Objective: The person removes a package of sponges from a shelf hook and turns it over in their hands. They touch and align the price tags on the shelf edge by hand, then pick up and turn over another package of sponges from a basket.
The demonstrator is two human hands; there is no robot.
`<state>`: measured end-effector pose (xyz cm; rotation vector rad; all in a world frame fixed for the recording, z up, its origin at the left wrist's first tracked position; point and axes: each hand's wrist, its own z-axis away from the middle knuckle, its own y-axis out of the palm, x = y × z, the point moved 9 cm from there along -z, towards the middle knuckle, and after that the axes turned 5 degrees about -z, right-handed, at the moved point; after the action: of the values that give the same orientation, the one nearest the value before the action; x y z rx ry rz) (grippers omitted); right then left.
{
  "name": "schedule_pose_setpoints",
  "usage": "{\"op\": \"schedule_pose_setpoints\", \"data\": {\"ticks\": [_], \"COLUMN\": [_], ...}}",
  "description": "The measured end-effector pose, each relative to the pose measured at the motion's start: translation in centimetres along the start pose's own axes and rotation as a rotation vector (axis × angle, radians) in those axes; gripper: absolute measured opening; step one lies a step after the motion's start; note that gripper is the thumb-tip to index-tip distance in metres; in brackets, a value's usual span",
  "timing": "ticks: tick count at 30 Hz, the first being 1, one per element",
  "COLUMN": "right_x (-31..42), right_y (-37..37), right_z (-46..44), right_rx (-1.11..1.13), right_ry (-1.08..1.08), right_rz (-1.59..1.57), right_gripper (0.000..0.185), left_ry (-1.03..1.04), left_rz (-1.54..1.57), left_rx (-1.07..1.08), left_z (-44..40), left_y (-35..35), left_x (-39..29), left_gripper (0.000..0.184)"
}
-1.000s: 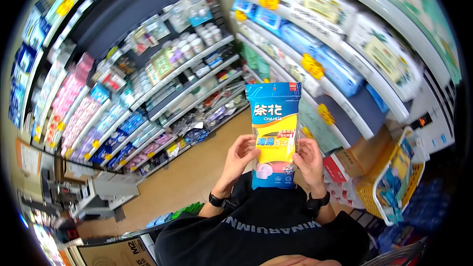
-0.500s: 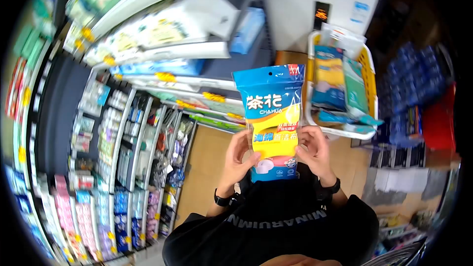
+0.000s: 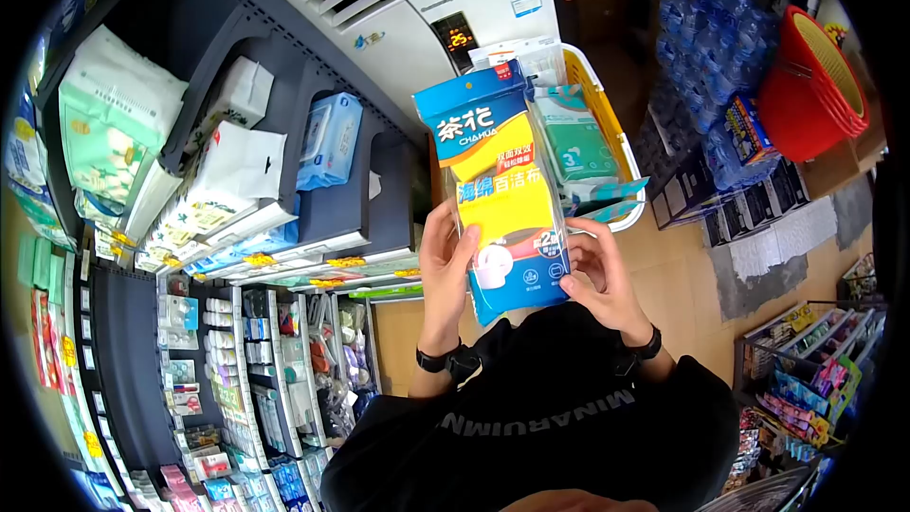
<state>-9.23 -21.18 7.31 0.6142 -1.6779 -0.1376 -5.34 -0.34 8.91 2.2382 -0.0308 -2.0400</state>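
Blue and yellow plastic packet marked CHAHUA; held in front of the chest, leaning slightly left at its top.

Head view: the left hand gripped its lower left edge, the right hand its lower right. Fingers of both were clamped on the packet, thumbs to the front; fingertips behind were hidden. The packet's back could not be seen. It covered the near left part of a yellow basket with a white rim; whether the two touched could not be told. Inside, a green pack was partly overlapped by the packet. The black shirt ran off the lower edge, and the corners were lost in dark vignetting. Small print on the packet and the goods at far left were hard to read.

Surface: tan floor, with grey and white sheets at right. Room: a shop; grey shelves of packaged goods at left, a white vented unit with its display reading 25 beyond the basket. At right stood wrapped bottles, red tubs and, lower, a rack of items too small to identify.
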Motion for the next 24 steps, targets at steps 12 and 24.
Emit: {"op": "schedule_pose_setpoints", "data": {"ticks": [12,24], "right_x": [3.8,1.7], "right_y": [-13.5,-17.8], "right_z": [-3.3,-9.3], "right_rx": [-0.454,-0.363], "right_ry": [-0.128,-0.042], "right_rz": [0.249,0.666], "right_gripper": [0.037,0.031], "left_ry": [-0.052,-0.049], "left_rz": [-0.061,0.021], "left_rx": [0.270,0.239], "left_z": [0.1,2.0], "left_y": [6.0,6.1], "left_x": [0.8,0.7], "left_gripper": [0.067,0.080]}}
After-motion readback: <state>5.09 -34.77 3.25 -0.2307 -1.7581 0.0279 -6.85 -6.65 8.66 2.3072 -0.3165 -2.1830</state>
